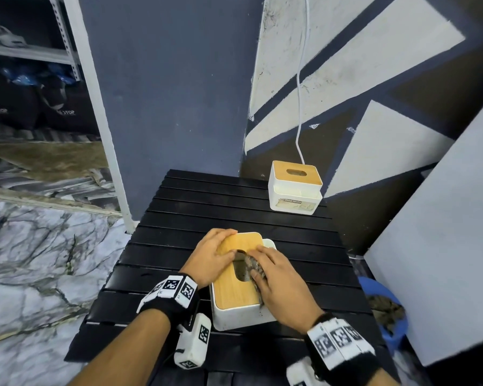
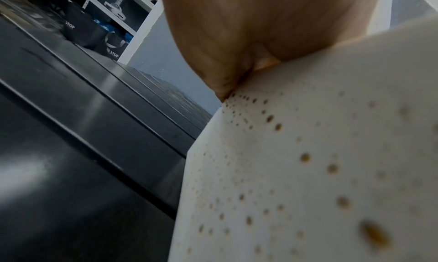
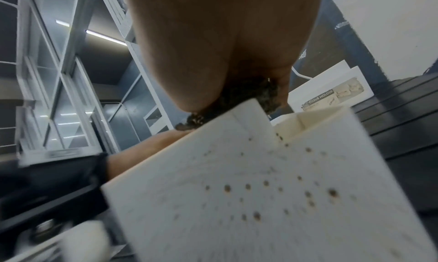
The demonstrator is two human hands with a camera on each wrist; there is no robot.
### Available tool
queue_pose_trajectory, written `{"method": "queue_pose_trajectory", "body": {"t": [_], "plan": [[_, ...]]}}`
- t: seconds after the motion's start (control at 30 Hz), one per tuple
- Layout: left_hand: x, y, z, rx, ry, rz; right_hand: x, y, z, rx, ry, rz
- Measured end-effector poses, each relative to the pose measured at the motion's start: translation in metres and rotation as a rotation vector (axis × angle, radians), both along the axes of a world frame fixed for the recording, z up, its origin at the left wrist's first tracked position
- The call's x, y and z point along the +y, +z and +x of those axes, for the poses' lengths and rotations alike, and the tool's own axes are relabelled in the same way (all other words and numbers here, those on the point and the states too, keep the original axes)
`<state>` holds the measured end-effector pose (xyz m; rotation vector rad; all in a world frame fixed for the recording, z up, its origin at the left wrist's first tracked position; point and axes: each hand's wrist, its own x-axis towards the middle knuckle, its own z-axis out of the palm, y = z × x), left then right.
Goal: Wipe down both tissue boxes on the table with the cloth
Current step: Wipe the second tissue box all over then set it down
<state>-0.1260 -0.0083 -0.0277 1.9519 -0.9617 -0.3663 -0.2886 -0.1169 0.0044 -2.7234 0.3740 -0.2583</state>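
Note:
The near tissue box (image 1: 236, 295) is white with a wooden lid and an oval slot, and it sits on the black slatted table (image 1: 162, 277). My left hand (image 1: 211, 256) lies over the lid's far left corner, its fingers curled round the edge. My right hand (image 1: 276, 280) presses a dark mottled cloth (image 1: 253, 270) flat onto the lid beside the slot. Brown spots speckle the box's white side (image 2: 308, 172), seen also in the right wrist view as the box wall (image 3: 260, 191). The cloth (image 3: 246, 97) bunches under my right palm. A second tissue box (image 1: 294, 188) stands at the table's far right corner.
A white cable (image 1: 300, 107) hangs down the painted wall behind the far box. A blue bucket (image 1: 385, 310) with dark contents sits on the floor right of the table, beside a leaning white board (image 1: 444, 246). Metal shelving (image 1: 25, 37) stands at far left.

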Motion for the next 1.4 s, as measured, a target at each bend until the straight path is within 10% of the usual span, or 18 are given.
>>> {"method": "queue_pose_trajectory", "body": {"t": [0.3,0.8,1.4], "plan": [[0.000,-0.001,0.001,-0.024,-0.016,0.015,-0.036,-0.003,0.077,0.095,-0.042,0.025],[-0.001,0.028,-0.028,-0.395,0.154,0.233,0.012,-0.001,-0.030,-0.016,0.015,-0.033],[-0.033,0.057,-0.077,0.784,0.340,-0.052,0.014,0.000,-0.032,-0.239,-0.007,0.378]]}}
